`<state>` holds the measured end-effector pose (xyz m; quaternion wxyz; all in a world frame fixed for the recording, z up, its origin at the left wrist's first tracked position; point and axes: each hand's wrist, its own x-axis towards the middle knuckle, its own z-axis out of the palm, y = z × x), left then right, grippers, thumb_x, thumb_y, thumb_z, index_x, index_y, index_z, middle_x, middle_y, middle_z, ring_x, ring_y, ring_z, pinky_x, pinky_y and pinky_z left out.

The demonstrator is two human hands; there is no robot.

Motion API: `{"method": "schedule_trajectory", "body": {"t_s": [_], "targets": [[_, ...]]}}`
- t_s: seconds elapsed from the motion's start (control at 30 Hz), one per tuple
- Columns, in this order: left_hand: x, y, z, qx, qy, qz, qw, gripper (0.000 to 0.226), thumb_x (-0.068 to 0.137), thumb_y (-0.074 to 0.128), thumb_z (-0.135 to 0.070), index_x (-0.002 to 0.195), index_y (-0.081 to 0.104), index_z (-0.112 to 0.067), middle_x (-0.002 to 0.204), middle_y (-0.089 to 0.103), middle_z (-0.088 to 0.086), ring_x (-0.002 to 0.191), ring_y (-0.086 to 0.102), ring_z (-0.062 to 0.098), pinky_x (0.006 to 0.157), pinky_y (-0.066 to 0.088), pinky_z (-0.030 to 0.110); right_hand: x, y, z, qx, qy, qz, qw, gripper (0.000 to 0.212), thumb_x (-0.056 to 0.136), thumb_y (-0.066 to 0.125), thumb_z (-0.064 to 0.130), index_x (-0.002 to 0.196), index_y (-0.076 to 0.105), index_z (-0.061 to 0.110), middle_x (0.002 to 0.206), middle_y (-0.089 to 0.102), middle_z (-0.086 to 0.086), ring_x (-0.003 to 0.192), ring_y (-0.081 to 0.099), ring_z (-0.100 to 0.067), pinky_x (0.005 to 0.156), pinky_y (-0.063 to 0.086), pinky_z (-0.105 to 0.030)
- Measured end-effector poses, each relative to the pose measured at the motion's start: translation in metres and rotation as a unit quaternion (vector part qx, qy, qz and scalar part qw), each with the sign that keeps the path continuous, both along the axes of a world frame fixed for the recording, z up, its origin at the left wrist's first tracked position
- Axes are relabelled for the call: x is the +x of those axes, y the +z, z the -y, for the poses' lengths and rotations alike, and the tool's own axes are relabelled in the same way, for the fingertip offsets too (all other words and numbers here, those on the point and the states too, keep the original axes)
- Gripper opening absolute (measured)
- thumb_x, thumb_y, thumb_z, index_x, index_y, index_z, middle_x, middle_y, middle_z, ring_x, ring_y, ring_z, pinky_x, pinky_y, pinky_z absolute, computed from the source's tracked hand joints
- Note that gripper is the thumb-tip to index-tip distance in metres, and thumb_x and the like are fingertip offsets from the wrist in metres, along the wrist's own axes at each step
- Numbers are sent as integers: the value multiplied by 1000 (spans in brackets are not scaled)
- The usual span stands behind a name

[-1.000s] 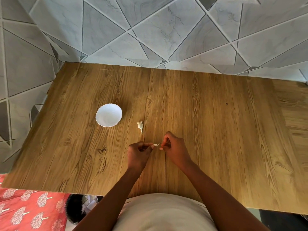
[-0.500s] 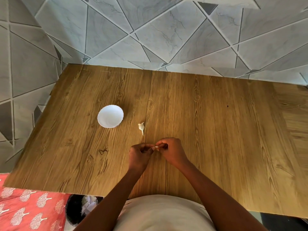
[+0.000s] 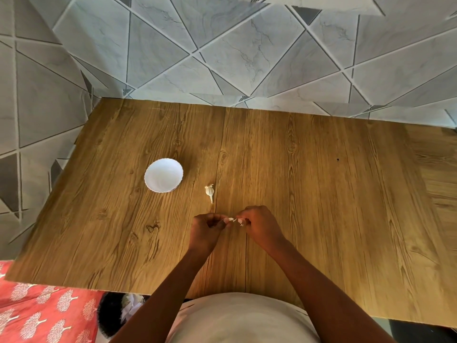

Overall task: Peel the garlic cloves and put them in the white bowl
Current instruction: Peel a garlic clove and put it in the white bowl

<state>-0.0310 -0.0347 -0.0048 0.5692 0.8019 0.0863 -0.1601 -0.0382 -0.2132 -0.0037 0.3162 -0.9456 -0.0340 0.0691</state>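
Head view: both hands meet over the near middle of the brown wood-grain table [image 3: 321,194]. The left hand [image 3: 206,229] and the right hand [image 3: 259,225] have their fingers curled, pinching between them a small pale garlic clove with papery skin [image 3: 235,220]; only a sliver of it and a loose flake of skin show between the fingertips. A second, unpeeled white garlic clove with a pointed tail [image 3: 209,191] lies on the table at about 11 o'clock from the hands, near them. The small round white bowl with a scalloped rim [image 3: 163,175] stands at roughly 10 o'clock from the hands, just beyond that clove, and looks empty.

The step in hand looks to be peeling the first clove. Next, the remaining skin probably needs pulling free with the fingertips, then the bare clove carrying up-left to the bowl.
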Motion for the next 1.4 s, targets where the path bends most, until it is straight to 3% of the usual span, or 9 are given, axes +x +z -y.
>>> {"method": "schedule_trajectory", "body": {"t_s": [0.1,0.27,0.47,0.7,0.83,1.0,1.13,1.3,1.4], "targets": [[1,0,1,-3,5,-2,1000,5,88,79,-16,92,80,-17,84,79,-8,84,74,6,83,58,29,-4,-1,1,0,-20,1,1000,20,91,71,13,110,76,18,94,76,2,83,70,-9,78,60,-31],[2,-2,2,10,-3,-4,1000,6,90,76,-14,89,80,-18,83,78,-8,85,74,7,86,59,34,-3,4,1,21,-56,11,998,15,84,81,17,92,69,20,79,70,8,69,65,-2,65,59,-31],[2,-2,2,24,-16,7,1000,7,90,76,-15,89,80,-19,81,78,-8,81,74,8,84,61,36,-1,1,-1,74,-5,21,997,17,90,71,9,106,76,14,96,70,0,87,64,-8,79,54,-25],[1,-1,4,32,-34,5,999,5,88,80,-20,83,80,-19,79,77,-9,79,73,4,78,57,26,-2,5,-11,79,-16,-20,997,12,94,66,12,99,77,16,91,71,2,83,64,-5,77,55,-28],[-1,-2,6,33,-18,-4,999,2,86,81,-19,85,80,-18,81,78,-7,82,73,6,79,59,29,-2,7,-21,125,-97,-72,985,9,92,67,8,90,75,12,80,70,3,75,65,-6,71,56,-27],[-3,0,8,46,6,7,999,8,87,78,-9,89,80,-17,83,78,-9,81,71,-1,75,54,19,2,5,-30,244,-238,-163,926,18,90,62,2,76,72,5,69,70,-8,61,66,-14,63,54,-36],[-3,-2,7,47,4,16,999,9,87,78,-8,89,80,-16,82,77,-9,80,72,0,70,52,11,4,5,-33,275,-292,-196,895,13,92,62,7,83,69,1,69,68,-10,50,61,-5,51,48,-24],[-4,-1,5,61,-5,28,998,10,86,79,-8,91,80,-17,85,76,-11,81,69,-5,71,50,8,5,0,-30,266,-319,-207,886,10,92,61,11,93,67,3,76,69,-10,61,66,-13,54,50,-28],[-4,-4,2,60,0,26,998,10,86,79,-11,91,80,-20,85,76,-13,82,69,-4,73,50,10,5,5,-21,221,-273,-183,918,10,96,63,13,86,65,12,73,66,-1,58,62,-5,51,45,-19]]}}
